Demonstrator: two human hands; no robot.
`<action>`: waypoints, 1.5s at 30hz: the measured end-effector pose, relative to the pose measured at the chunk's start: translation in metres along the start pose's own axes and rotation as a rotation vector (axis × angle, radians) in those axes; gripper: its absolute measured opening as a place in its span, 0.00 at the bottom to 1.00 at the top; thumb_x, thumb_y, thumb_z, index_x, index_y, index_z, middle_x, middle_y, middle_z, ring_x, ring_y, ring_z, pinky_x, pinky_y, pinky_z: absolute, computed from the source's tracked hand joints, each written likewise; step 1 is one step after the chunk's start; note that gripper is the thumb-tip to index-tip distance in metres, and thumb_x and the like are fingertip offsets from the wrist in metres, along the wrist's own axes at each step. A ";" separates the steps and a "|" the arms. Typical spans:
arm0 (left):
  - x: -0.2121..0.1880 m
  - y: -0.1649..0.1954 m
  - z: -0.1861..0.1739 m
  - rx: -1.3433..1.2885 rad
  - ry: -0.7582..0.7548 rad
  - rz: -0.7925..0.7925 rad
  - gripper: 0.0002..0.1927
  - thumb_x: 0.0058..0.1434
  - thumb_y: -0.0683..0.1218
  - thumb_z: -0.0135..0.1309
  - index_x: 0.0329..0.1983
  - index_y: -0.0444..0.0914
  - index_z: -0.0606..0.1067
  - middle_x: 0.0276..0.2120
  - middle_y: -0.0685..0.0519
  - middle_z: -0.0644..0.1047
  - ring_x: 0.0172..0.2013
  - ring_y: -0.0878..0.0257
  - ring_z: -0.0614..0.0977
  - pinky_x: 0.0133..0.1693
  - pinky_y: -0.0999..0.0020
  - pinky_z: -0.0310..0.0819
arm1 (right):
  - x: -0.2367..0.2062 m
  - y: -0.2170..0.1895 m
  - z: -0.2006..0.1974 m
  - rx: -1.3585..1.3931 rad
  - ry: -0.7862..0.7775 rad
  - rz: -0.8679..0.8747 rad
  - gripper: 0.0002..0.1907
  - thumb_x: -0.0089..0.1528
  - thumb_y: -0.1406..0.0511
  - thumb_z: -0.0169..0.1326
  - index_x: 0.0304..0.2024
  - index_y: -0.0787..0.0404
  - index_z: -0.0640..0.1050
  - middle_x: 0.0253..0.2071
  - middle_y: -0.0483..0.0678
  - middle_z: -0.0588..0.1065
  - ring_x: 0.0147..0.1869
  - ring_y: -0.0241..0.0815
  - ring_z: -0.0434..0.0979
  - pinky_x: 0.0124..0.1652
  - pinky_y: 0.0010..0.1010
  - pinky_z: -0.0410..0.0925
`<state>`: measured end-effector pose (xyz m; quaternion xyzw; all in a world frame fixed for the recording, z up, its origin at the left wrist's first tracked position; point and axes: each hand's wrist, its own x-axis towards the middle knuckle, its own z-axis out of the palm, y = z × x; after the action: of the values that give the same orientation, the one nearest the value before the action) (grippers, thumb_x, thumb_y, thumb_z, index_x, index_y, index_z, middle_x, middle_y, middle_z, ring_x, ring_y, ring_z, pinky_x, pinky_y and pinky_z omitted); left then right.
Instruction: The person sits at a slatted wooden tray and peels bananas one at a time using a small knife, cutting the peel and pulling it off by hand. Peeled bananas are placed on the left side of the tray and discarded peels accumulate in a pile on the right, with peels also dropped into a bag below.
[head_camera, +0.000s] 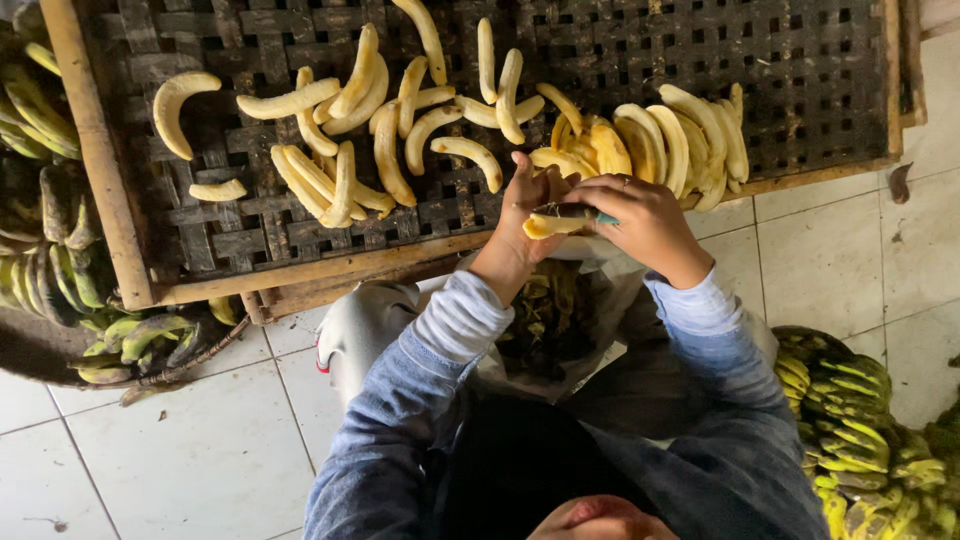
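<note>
**Peeled banana held over the woven tray's near edge**

While both hands meet just past the near rim of the woven tray (820, 100), the left hand (527, 205) closes its fingers around a peeled banana (548, 226), holding it level at the tray's wooden edge. The right hand (640, 215) is curled tight on a small knife with a teal handle (585, 213), whose blade lies against the top of the banana; the two hands touch each other around the fruit.

On the tray, beyond the hands, lie many peeled bananas (390, 150), loose in the middle and packed side by side in a row (680, 140) at the tray's right part, just beyond the right hand. A single curved one (175, 105) lies apart near the tray's left rim.

Below the tray's near edge, under the forearms, a pale bag holding dark peels (550, 320) sits on the tiled floor (200, 440). To the left of the tray a basket of green unpeeled bananas (60, 270) stands against its frame; well to the right and nearer than the tray, more green bunches (850, 430) lie on the floor.
</note>
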<state>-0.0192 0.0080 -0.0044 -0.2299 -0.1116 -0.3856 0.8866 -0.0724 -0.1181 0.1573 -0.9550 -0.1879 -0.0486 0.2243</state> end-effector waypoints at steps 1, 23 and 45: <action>0.000 0.000 -0.001 0.099 0.226 -0.049 0.47 0.78 0.79 0.28 0.61 0.31 0.68 0.51 0.41 0.76 0.54 0.46 0.79 0.61 0.39 0.72 | -0.002 0.002 -0.002 0.005 0.005 0.016 0.18 0.57 0.68 0.68 0.50 0.56 0.83 0.53 0.42 0.80 0.49 0.42 0.83 0.47 0.32 0.75; 0.016 0.021 0.037 0.862 1.063 0.053 0.36 0.70 0.61 0.34 0.77 0.39 0.53 0.75 0.43 0.55 0.75 0.45 0.51 0.71 0.49 0.44 | -0.061 0.221 -0.028 0.178 -0.072 0.819 0.16 0.62 0.60 0.69 0.37 0.65 0.77 0.28 0.44 0.72 0.28 0.35 0.68 0.29 0.28 0.62; 0.013 0.074 0.053 0.597 1.094 0.676 0.22 0.72 0.52 0.48 0.65 0.39 0.70 0.60 0.51 0.72 0.56 0.58 0.74 0.63 0.56 0.62 | 0.125 0.069 0.138 0.103 0.044 0.302 0.42 0.54 0.65 0.70 0.65 0.62 0.61 0.45 0.65 0.77 0.48 0.67 0.78 0.42 0.51 0.71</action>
<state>0.0432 0.0701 0.0225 0.2274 0.3262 -0.1026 0.9118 0.0702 -0.0716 0.0273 -0.9583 -0.0393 -0.0256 0.2820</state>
